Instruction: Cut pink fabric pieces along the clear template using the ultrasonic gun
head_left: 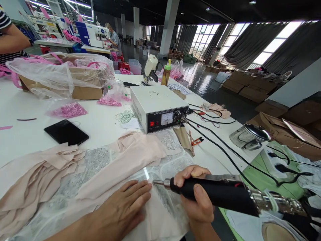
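My right hand point(195, 197) is closed around a black and chrome handheld tool point(220, 192) whose metal tip points left over the fabric. My left hand point(122, 209) lies flat, fingers stretched out, on a strip of beige fabric point(125, 164) and white lace point(95, 160) on the white table point(27, 134). A black cable point(225, 152) runs from the tool's side of the table to a white control box point(157, 107) with a dial and red buttons.
A black phone point(66, 131) lies at the left. Behind it are pink rings in bags point(67, 109) and a bagged cardboard box point(75, 78). Small scissors point(197, 140), a metal pot point(248, 135) and cardboard boxes sit at the right. Another person's arm point(12, 38) shows top left; a person works at a far sewing machine point(94, 33).
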`<state>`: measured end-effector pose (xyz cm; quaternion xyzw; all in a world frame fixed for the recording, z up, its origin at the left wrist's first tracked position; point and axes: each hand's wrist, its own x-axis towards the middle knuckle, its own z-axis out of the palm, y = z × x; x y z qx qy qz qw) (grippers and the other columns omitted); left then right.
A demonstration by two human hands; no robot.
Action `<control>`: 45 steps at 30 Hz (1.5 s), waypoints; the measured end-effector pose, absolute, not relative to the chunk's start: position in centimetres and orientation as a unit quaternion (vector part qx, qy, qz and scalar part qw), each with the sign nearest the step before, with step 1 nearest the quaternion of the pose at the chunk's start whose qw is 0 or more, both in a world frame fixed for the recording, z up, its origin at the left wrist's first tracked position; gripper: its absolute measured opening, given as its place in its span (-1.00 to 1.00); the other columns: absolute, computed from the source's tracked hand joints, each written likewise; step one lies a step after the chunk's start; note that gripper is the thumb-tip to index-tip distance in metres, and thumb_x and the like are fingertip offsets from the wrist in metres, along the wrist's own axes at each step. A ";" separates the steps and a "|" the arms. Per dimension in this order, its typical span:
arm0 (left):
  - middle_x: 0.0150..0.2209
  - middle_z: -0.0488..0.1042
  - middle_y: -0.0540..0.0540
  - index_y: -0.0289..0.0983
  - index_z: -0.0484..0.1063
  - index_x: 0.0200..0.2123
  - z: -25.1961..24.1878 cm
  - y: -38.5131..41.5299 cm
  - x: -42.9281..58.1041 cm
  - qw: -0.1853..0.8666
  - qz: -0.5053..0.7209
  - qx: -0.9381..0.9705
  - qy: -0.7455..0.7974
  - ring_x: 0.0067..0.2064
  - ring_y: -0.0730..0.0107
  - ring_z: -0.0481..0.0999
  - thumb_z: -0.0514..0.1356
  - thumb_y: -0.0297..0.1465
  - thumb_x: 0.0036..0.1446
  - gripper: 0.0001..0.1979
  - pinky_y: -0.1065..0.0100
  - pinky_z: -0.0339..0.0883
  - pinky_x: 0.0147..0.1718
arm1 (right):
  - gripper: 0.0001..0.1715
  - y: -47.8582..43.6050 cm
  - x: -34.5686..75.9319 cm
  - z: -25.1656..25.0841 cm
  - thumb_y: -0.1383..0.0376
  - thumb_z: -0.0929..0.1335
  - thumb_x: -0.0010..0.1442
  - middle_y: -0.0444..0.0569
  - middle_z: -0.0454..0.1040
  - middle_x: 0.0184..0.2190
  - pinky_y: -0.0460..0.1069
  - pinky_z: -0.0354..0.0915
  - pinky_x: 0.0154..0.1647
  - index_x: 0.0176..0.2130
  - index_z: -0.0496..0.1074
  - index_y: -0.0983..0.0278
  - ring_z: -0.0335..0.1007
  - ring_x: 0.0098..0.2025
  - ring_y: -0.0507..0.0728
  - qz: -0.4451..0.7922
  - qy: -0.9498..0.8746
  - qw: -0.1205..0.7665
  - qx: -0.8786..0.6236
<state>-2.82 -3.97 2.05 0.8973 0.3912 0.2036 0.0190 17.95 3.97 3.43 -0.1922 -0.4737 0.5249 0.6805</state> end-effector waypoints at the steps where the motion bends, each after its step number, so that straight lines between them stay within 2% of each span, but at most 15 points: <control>1: 0.18 0.50 -0.32 -0.40 0.29 0.21 2.0 -4.0 -2.9 0.020 0.202 0.896 0.394 0.21 0.15 0.51 -0.03 -0.41 0.49 -0.67 0.16 0.44 0.17 | -0.87 3.9 18.4 3.5 0.18 0.38 0.24 -0.14 0.37 -0.37 -0.02 0.45 -0.46 -0.22 0.42 0.17 0.43 -0.49 0.02 0.528 -0.466 0.683 -0.195; 4: 0.21 0.47 -0.29 -0.38 0.22 0.30 1.8 -4.0 -3.0 0.041 0.193 0.893 0.405 0.22 0.16 0.50 -0.01 -0.39 0.49 -0.61 0.14 0.45 0.16 | -0.87 3.4 19.6 3.7 0.18 0.38 0.22 -0.14 0.36 -0.39 -0.03 0.42 -0.52 -0.24 0.44 0.18 0.40 -0.53 0.02 0.542 -0.451 0.678 -0.206; 10: 0.27 0.42 -0.19 -0.24 0.32 0.29 1.8 -3.9 -3.4 0.050 0.163 0.897 0.407 0.25 0.14 0.45 0.15 -0.37 0.42 -0.59 0.12 0.40 0.22 | -0.81 2.0 20.6 3.8 0.13 0.37 0.22 -0.14 0.37 -0.43 -0.04 0.36 -0.59 -0.27 0.42 0.20 0.36 -0.59 0.02 0.566 -0.434 0.665 -0.222; 16: 0.27 0.42 -0.17 -0.23 0.37 0.26 2.0 -3.6 -3.1 -0.005 0.143 0.908 0.393 0.24 0.15 0.46 0.13 -0.33 0.44 -0.63 0.18 0.36 0.23 | -0.79 1.3 21.1 3.4 0.10 0.38 0.26 -0.13 0.41 -0.36 0.00 0.39 -0.51 -0.19 0.39 0.17 0.43 -0.53 0.04 0.604 -0.445 0.627 -0.210; 21: 0.27 0.41 -0.17 -0.23 0.36 0.28 1.7 -3.7 -2.7 -0.049 0.119 0.913 0.386 0.24 0.13 0.46 0.14 -0.35 0.42 -0.60 0.14 0.28 0.26 | -0.80 1.2 21.0 2.7 0.13 0.36 0.28 -0.12 0.41 -0.35 -0.02 0.35 -0.53 -0.16 0.36 0.18 0.43 -0.54 0.02 0.591 -0.462 0.635 -0.185; 32: 0.26 0.42 -0.19 -0.20 0.37 0.27 0.1 -4.3 -2.0 -0.037 0.167 0.888 0.426 0.25 0.06 0.43 0.09 -0.37 0.45 -0.63 0.02 0.22 0.29 | -0.80 4.1 19.3 3.9 0.13 0.39 0.26 -0.15 0.42 -0.36 0.00 0.39 -0.47 -0.18 0.37 0.17 0.43 -0.53 0.03 0.532 -0.470 0.679 -0.190; 37: 0.25 0.43 -0.16 -0.19 0.37 0.26 -0.1 -4.2 -2.2 -0.061 0.155 0.895 0.414 0.27 0.11 0.40 0.04 -0.34 0.48 -0.64 0.04 0.11 0.35 | -0.76 5.1 17.2 3.3 0.11 0.39 0.25 -0.16 0.43 -0.36 0.00 0.40 -0.47 -0.18 0.33 0.17 0.44 -0.54 0.02 0.525 -0.487 0.674 -0.180; 42: 0.24 0.44 -0.13 -0.23 0.39 0.24 0.2 -3.9 -2.1 -0.063 0.158 0.897 0.407 0.31 0.20 0.34 -0.01 -0.36 0.50 -0.65 0.10 -0.17 0.42 | -0.79 5.3 16.6 2.8 0.15 0.39 0.27 -0.16 0.43 -0.33 -0.01 0.42 -0.45 -0.15 0.31 0.15 0.45 -0.51 0.00 0.520 -0.500 0.672 -0.166; 45: 0.19 0.48 -0.14 -0.28 0.41 0.20 0.4 -3.9 -1.8 -0.046 0.174 0.902 0.392 0.30 0.24 0.34 -0.05 -0.41 0.51 -0.65 0.13 -0.18 0.43 | -0.81 5.3 16.7 2.8 0.18 0.39 0.28 -0.17 0.43 -0.33 -0.03 0.42 -0.44 -0.14 0.32 0.15 0.45 -0.50 -0.01 0.524 -0.497 0.674 -0.156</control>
